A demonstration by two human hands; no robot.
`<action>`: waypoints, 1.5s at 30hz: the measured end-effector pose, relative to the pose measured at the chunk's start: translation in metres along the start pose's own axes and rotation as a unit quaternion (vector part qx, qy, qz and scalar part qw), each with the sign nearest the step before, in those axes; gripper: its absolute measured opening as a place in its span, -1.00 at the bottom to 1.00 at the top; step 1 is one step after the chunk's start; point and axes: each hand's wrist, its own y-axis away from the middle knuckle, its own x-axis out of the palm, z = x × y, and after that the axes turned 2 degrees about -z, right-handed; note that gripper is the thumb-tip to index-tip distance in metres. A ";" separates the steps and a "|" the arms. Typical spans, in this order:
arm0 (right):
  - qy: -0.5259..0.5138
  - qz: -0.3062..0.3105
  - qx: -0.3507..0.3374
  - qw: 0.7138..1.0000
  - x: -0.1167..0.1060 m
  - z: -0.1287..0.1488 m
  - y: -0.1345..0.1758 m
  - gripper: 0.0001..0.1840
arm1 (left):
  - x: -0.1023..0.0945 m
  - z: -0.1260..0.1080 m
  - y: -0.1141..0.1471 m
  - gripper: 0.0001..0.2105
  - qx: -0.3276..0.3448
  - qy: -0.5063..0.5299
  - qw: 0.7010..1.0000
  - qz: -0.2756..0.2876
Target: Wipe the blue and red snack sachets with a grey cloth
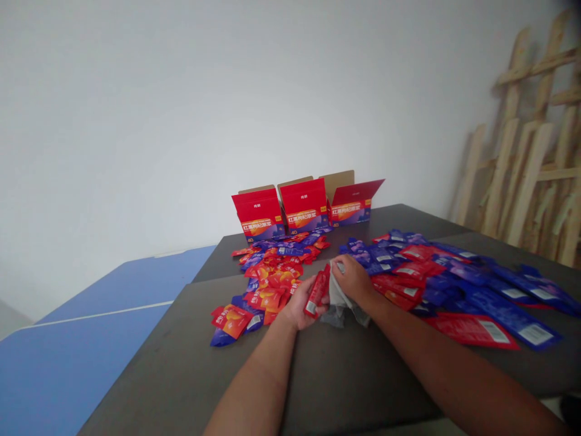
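Note:
My left hand [299,304] is closed around a red sachet [316,294] with a white label at its lower end, held tilted over the table. Right beside it, my right hand [351,277] pinches a pale grey cloth [338,295] that hangs down against the sachet's upper side. Left of my hands lies a heap of red-orange sachets [272,281] mixed with blue ones. On the right spreads another pile of blue sachets [454,275] and red sachets [417,266], many with barcodes facing up.
Three red-and-purple cartons [305,219] with raised flaps stand at the back of the dark table [190,363]. To the left is a lower blue table [104,327] with white lines. Wooden slats [521,175] lean against the wall at right.

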 end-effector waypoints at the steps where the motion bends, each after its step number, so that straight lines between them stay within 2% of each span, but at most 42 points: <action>1: 0.002 -0.005 0.010 1.000 0.001 -0.003 -0.001 -0.86 | 0.000 -0.002 0.002 -0.70 -0.001 0.015 1.000 0.008; 3: 0.005 -0.015 0.022 1.000 0.000 -0.006 -0.003 -0.86 | 0.001 -0.006 0.005 -0.65 0.014 0.050 0.999 0.011; 6: 0.003 -0.024 0.000 1.000 -0.005 0.001 -0.005 -0.87 | -0.002 -0.009 0.004 -0.62 0.077 0.103 0.992 -0.001; 10: -0.020 0.021 -0.113 0.993 -0.016 0.033 0.006 -0.91 | -0.009 -0.007 -0.005 -0.67 0.127 0.113 0.983 -0.076; 12: -0.037 0.064 -0.191 0.979 -0.019 0.051 0.015 -0.92 | -0.011 -0.003 -0.010 -0.67 0.114 0.086 0.984 -0.109; 15: -0.039 0.101 -0.260 0.960 -0.020 0.068 0.026 -0.93 | -0.011 0.004 -0.016 -0.65 0.072 0.043 0.991 -0.101; 18: -0.033 0.089 -0.236 0.967 -0.017 0.068 0.027 -0.92 | -0.007 0.008 -0.016 -0.63 0.025 0.008 0.997 -0.071; 20: -0.034 0.070 -0.197 0.977 -0.016 0.061 0.023 -0.91 | -0.004 0.010 -0.015 -0.65 0.021 -0.016 0.997 -0.067; 23: -0.040 0.041 -0.140 0.988 -0.014 0.047 0.015 -0.92 | -0.001 0.012 -0.013 -0.71 0.043 -0.057 0.993 -0.095; 26: -0.051 0.015 -0.089 0.995 -0.012 0.034 0.009 -0.92 | -0.001 0.013 -0.011 -0.70 0.037 -0.077 0.989 -0.119; 30: -0.040 0.000 -0.025 0.999 -0.004 0.016 0.007 -0.93 | -0.003 0.005 -0.006 -0.75 0.003 -0.020 0.999 -0.049; 32: -0.021 0.018 -0.008 1.000 0.000 0.009 0.009 -0.94 | -0.003 -0.002 -0.004 -0.78 0.017 0.036 0.999 -0.024; 35: 0.021 0.071 -0.041 0.996 0.003 0.008 0.014 -0.93 | -0.004 -0.011 -0.002 -0.72 0.090 0.119 0.989 -0.027; 37: 0.043 0.086 -0.077 0.992 0.001 0.014 0.018 -0.92 | -0.006 -0.014 -0.004 -0.77 0.132 0.145 0.980 -0.042; 38: 0.045 0.083 -0.095 0.991 0.000 0.018 0.019 -0.84 | -0.007 -0.014 -0.005 -0.81 0.145 0.148 0.977 -0.053; 41: 0.020 0.075 -0.155 0.985 -0.008 0.033 0.022 -0.47 | -0.009 -0.011 -0.012 -0.92 0.168 0.132 0.973 -0.089; 42: 0.010 0.082 -0.179 0.980 -0.010 0.037 0.022 -0.40 | -0.009 -0.010 -0.014 -0.92 0.172 0.120 0.973 -0.094; 45: -0.002 0.106 -0.224 0.969 -0.015 0.042 0.021 -0.45 | -0.008 -0.004 -0.018 -0.88 0.182 0.075 0.978 -0.072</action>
